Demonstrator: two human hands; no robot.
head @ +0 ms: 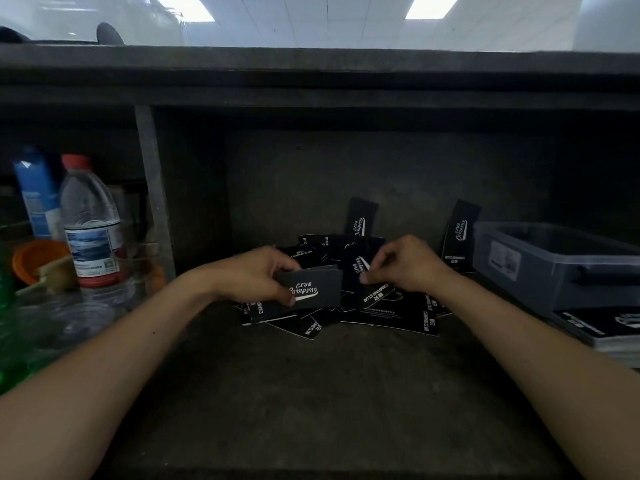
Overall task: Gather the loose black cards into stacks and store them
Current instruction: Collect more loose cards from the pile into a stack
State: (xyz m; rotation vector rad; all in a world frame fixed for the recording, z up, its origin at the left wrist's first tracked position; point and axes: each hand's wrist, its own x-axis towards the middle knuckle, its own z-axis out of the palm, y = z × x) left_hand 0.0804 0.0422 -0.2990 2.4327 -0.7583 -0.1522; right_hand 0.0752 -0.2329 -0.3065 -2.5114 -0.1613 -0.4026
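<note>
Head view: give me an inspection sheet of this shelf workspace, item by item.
Surface: shelf floor, dark and scuffed.
Job's things: loose black cards piled at centre; upright cards lean at the back; grey bin at right.
Clutter: water bottle, blue bottle and orange bowl at left, beyond a divider.
Grippers: left hand grips a small stack of cards; right hand pinches one card over the pile.
Cables: nothing seen.
Surroundings: dark board overhead; ceiling lights beyond.
</note>
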